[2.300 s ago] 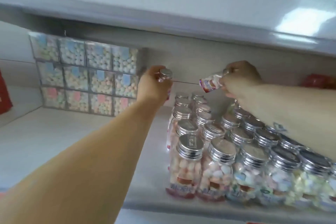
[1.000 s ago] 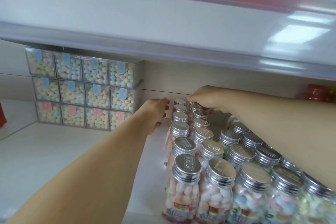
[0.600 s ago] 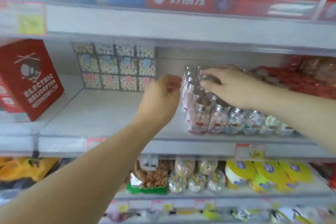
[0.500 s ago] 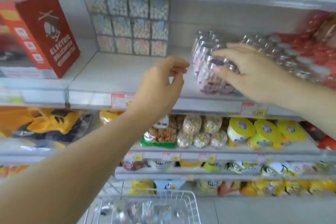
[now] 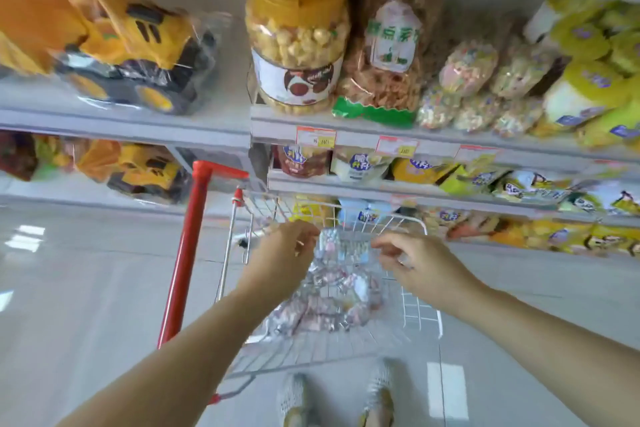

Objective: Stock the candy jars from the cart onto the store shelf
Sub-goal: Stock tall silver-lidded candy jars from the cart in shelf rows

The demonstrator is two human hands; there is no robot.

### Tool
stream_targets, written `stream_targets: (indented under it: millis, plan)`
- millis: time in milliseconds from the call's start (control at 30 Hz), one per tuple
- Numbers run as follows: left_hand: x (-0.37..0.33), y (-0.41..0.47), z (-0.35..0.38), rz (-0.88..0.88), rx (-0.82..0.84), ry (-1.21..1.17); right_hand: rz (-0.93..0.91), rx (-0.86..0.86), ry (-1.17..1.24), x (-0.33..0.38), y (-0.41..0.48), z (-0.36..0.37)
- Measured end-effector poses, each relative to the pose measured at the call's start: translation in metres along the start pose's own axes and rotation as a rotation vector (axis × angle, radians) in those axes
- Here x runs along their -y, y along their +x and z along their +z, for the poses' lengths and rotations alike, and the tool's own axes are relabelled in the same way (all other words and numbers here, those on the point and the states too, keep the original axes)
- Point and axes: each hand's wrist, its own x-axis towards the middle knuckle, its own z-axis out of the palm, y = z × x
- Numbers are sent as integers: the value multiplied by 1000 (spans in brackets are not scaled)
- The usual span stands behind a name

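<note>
I look down into a wire shopping cart [image 5: 420,314] with a red frame. A blurred heap of small candy jars [image 5: 334,291] with silver lids lies in its basket. My left hand [image 5: 282,256] hangs over the left side of the heap, fingers loosely curled and holding nothing. My right hand [image 5: 420,260] hovers over the right side, fingers apart and empty. The shelf with the stocked jars is out of view.
Lower shelves face me: packaged yellow toy trucks [image 5: 138,55] at left, a big popcorn jar [image 5: 298,31], snack bags [image 5: 384,69] and yellow tubs [image 5: 585,94] to the right. Grey floor lies left of the cart. My shoes [image 5: 298,399] show below the basket.
Both hands left the jars on the upper shelf and dropped to the cart. The view swung down from the candy shelf to the basket and floor.
</note>
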Motion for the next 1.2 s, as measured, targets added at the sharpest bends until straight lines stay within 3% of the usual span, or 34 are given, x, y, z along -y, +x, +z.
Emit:
stream_targets:
  millis: [133,267,400,567,733,833,1000,1200]
  plan:
    - [72,0,65,-170,317,147,177,262,-136,-69,15,75]
    - [115,2,115,-191,517,219,119,603,-321,-112,23,150]
    - [132,9,143,-189,539,218,37,722,-483,-120,40,194]
    - [143,13,155,-200,508,198,-79,779,-684,-138,52,225]
    - [144,12,152,-215,492,187,-181,765,-728,-146,48,227]
    - [139,11,141,-243,463,139,-50,745,-471,-138,49,208]
    - [105,-2,104,-305,368,-70,391,509,419,-85,41,122]
    - [-6,-18,34,-225,300,-486,431,434,1012,4,16,-15]
